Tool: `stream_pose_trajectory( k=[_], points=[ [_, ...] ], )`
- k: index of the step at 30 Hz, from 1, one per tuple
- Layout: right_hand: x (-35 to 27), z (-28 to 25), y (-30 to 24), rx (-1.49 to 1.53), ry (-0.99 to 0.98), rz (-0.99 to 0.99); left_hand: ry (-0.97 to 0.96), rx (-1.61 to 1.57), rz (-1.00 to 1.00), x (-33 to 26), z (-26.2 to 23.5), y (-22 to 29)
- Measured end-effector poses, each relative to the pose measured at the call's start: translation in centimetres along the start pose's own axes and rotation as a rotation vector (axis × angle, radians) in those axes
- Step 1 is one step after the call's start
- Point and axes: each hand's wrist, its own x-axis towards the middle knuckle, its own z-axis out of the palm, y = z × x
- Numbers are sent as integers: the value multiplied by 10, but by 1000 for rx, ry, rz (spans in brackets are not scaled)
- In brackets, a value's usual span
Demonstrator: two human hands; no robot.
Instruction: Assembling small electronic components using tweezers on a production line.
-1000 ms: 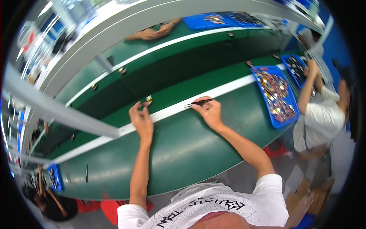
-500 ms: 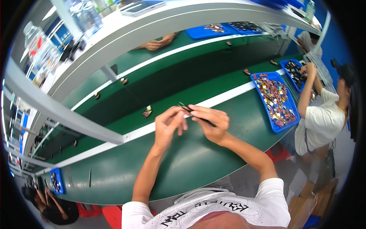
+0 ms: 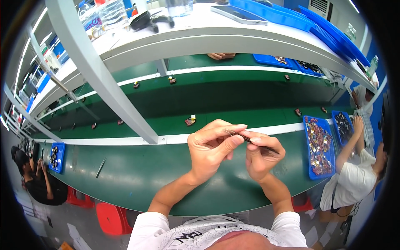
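Above the green bench my right hand [image 3: 265,158] is closed around a pair of dark tweezers [image 3: 263,146], whose tips point left toward my other hand. Thumb and index finger of my left hand [image 3: 210,150] are pinched together at the tweezers' tips. Whatever small thing lies between those fingertips is hidden. Just beyond my left hand, a small dark reddish part with a yellow-and-white piece [image 3: 190,121] lies on the green conveyor belt [image 3: 250,118].
To the right are a blue tray [image 3: 310,166] of small multicoloured parts, another tray [image 3: 335,129] of black parts and a co-worker [image 3: 354,179]. A grey post [image 3: 104,79] and shelf [image 3: 233,36] stand ahead. A thin metal tool [image 3: 101,167] lies at left on the bench.
The view has shifted, so the trays and belt appear in different places. My hands have turned slightly and my left fingers have closed nearer the tweezers' tips.
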Motion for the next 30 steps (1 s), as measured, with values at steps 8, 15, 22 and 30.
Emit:
stream_pose_trajectory(
  k=[8,15,22,30],
  points=[
    [1,-4,7,111,-64,62,-10,44,46,3,1,3],
    [1,-5,-2,148,-4,95,-22,89,28,1,1,5],
    [8,-11,-1,-76,-173,-103,-68,114,74,1,1,8],
    [12,-11,-12,-224,-252,-210,-39,-95,40,-7,0,4]
  ],
)
